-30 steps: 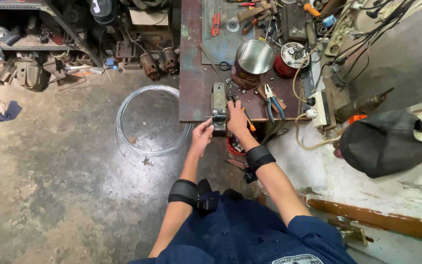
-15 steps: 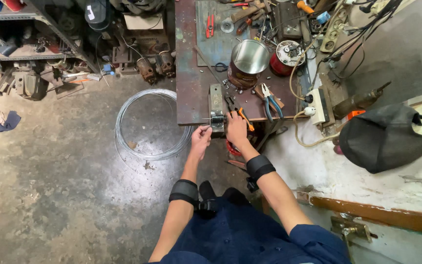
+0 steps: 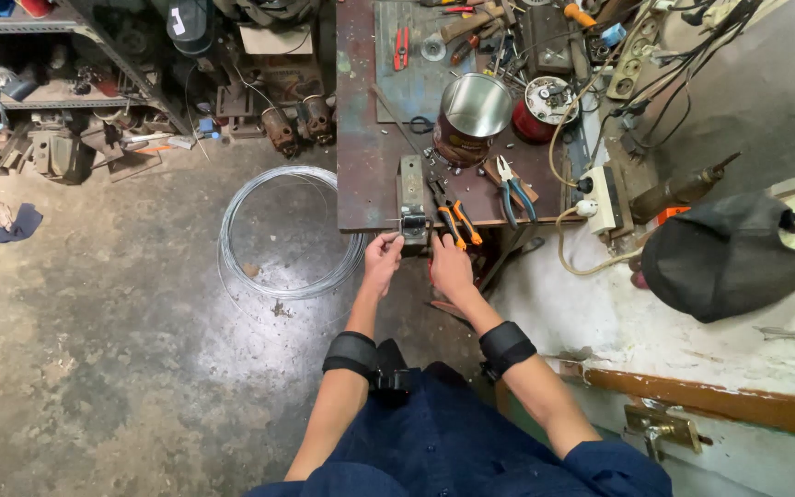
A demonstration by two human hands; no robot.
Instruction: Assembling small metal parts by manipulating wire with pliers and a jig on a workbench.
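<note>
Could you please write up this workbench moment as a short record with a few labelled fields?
setting: workshop, rusty metal bench over a concrete floor
left hand: left hand pinches a thin wire at the small metal jig on the bench edge
right hand: right hand sits just below the bench edge, beside the orange-handled pliers; its grip is not clear
on the bench: tin can, blue-handled pliers
on the floor: coil of wire
</note>
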